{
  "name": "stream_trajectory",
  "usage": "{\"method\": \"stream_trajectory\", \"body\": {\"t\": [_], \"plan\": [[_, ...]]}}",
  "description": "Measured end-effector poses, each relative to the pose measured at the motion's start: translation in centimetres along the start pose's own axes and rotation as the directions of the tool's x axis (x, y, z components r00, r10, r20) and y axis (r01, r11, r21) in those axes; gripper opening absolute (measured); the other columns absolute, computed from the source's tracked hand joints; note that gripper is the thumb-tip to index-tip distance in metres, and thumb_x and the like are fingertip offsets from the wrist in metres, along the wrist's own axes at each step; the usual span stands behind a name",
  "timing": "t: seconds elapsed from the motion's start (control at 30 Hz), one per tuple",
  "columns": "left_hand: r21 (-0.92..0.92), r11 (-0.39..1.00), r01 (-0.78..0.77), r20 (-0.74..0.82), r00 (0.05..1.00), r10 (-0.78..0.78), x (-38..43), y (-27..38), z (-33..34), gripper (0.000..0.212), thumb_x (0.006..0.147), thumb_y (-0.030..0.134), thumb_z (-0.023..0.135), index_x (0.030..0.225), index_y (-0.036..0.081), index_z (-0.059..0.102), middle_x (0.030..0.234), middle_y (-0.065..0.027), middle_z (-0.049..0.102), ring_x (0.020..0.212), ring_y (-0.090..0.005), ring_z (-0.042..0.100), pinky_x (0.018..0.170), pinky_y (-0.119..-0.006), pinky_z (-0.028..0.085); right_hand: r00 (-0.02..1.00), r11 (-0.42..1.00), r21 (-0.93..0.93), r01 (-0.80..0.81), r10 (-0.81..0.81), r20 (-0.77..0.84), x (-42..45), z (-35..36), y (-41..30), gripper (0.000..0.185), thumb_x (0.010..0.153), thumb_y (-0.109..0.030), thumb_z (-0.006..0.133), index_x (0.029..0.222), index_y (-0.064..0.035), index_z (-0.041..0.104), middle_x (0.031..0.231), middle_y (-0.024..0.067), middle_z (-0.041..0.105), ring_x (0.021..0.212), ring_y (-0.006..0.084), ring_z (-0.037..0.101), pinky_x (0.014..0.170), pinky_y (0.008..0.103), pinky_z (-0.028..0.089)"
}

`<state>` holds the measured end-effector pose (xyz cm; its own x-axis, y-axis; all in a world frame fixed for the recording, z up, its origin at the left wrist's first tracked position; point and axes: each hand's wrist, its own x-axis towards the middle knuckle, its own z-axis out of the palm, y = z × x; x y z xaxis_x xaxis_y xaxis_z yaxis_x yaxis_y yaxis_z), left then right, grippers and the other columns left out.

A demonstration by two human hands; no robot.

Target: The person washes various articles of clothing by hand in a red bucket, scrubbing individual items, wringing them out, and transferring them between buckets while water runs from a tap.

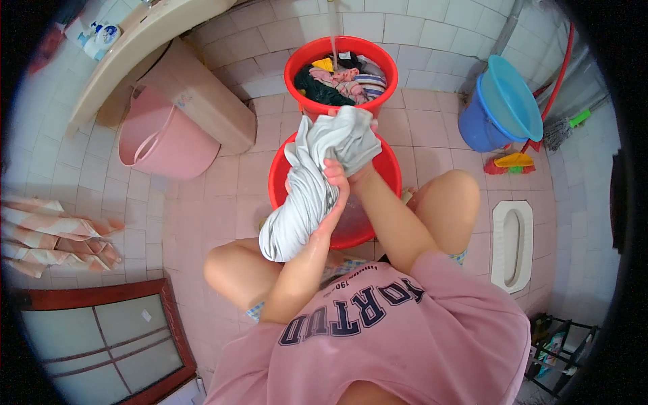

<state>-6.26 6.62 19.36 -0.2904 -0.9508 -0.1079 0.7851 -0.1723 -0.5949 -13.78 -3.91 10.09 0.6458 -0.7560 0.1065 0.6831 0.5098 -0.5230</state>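
A twisted white cloth is bunched up above a red plastic basin between my knees. My left hand grips the cloth near its middle, its fingers curled round the folds. My right hand holds the upper, bunched end; cloth hides most of its fingers. Some water shows in the basin below. Just beyond, a red tub holds a heap of mixed clothes, and a thin stream of water falls into it.
Left stand a pink plastic basket and a washbasin on its pedestal. A blue bucket with a light-blue basin, a broom head and a squat toilet are at right.
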Motion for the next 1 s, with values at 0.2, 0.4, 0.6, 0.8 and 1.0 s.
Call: {"method": "stream_trajectory", "body": {"t": [0.2, 0.4, 0.6, 0.8, 1.0], "plan": [[0.732, 0.658, 0.178, -0.267, 0.963, 0.036, -1.3, 3.3, -0.4, 0.055, 0.08, 0.038, 0.056, 0.115, -0.003, 0.045, 0.095, -0.0153, 0.056, 0.079, -0.0231, 0.054, 0.068, -0.033, 0.045, 0.895, 0.892, -0.103, -0.44, 0.427, -0.133, 3.5, 4.5, -6.0, 0.041, 0.079, -0.031, 0.061, 0.11, -0.0037, 0.054, 0.101, 0.009, 0.061, 0.091, 0.0217, 0.058, 0.082, 0.0342, 0.046], [0.943, -0.035, 0.331, -0.295, 0.878, 0.378, 1.8, 6.1, -2.4, 0.043, 0.078, 0.022, 0.064, 0.115, 0.004, 0.05, 0.101, -0.0061, 0.059, 0.089, -0.0194, 0.058, 0.076, -0.031, 0.046, 0.995, 0.513, -0.855, -0.082, -0.01, -0.102, 5.6, 0.0, -2.0, 0.024, 0.065, -0.021, 0.067, 0.082, -0.0045, 0.061, 0.085, 0.0046, 0.063, 0.079, 0.0153, 0.059, 0.071, 0.0308, 0.047], [0.881, -0.472, 0.045, 0.089, 0.962, 0.257, 2.6, 7.9, -5.1, 0.059, 0.076, 0.017, 0.065, 0.126, -0.001, 0.038, 0.112, -0.0099, 0.055, 0.107, -0.0208, 0.051, 0.091, -0.033, 0.039, 0.992, 0.226, -0.967, -0.121, 0.06, -0.11, 5.0, -1.6, -1.2, 0.04, 0.065, -0.023, 0.065, 0.1, -0.0043, 0.056, 0.092, 0.0037, 0.06, 0.087, 0.0153, 0.056, 0.077, 0.0322, 0.046], [0.795, -0.603, 0.061, 0.129, 0.955, 0.266, 1.9, 7.9, -4.3, 0.064, 0.072, 0.017, 0.069, 0.125, 0.0, 0.036, 0.113, -0.01, 0.054, 0.104, -0.0196, 0.052, 0.089, -0.031, 0.041, 0.706, 0.45, -0.693, -0.564, 0.698, -0.121, 4.1, 1.7, -7.0, 0.069, 0.075, -0.027, 0.07, 0.133, -0.0104, 0.036, 0.123, 0.0045, 0.049, 0.111, 0.0151, 0.047, 0.093, 0.0309, 0.04], [0.624, -0.742, 0.244, -0.02, 0.955, 0.296, 3.2, 6.4, -2.7, 0.068, 0.069, 0.017, 0.07, 0.125, 0.001, 0.035, 0.11, -0.0112, 0.055, 0.102, -0.0209, 0.054, 0.085, -0.034, 0.044, 0.732, 0.254, -0.898, -0.359, 0.673, -0.102, 3.9, 2.6, -7.4, 0.052, 0.064, -0.027, 0.078, 0.107, -0.0092, 0.054, 0.104, 0.0041, 0.057, 0.096, 0.0165, 0.053, 0.081, 0.0313, 0.045]]}}
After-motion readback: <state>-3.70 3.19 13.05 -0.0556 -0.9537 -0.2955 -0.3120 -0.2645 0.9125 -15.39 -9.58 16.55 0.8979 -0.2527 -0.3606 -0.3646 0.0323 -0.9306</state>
